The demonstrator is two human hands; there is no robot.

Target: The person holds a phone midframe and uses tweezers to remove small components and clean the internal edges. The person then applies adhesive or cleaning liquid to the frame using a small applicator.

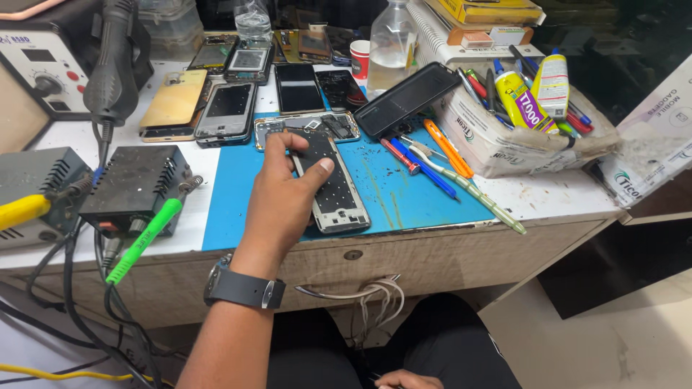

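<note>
down by the lap, at the bottom edge, the right hand is only partly in view, so i cannot tell whether it is open or closed. above it a worn wooden drawer front with a bent metal handle runs under the bench edge. the left hand, a dark watch on its wrist, reaches over that edge, fingers and thumb pinched on the near end of an opened phone frame. the frame lies flat on a blue mat, its grey inside pitted and dusty. black crumbs speckle the mat just right of the hand, the only open stretch of it. further right lie a red screwdriver, blue and orange pens and a pale toothbrush, then a torn cardboard box stuffed with glue tubes. left of the hand sit a black boxy power unit with a green-handled iron, cables hanging over the edge. beyond the fingers a stripped phone shell rests, then rows of glossy phones, one gold, reaching back to a clear plastic bottle and a hot-air station far left.
</note>
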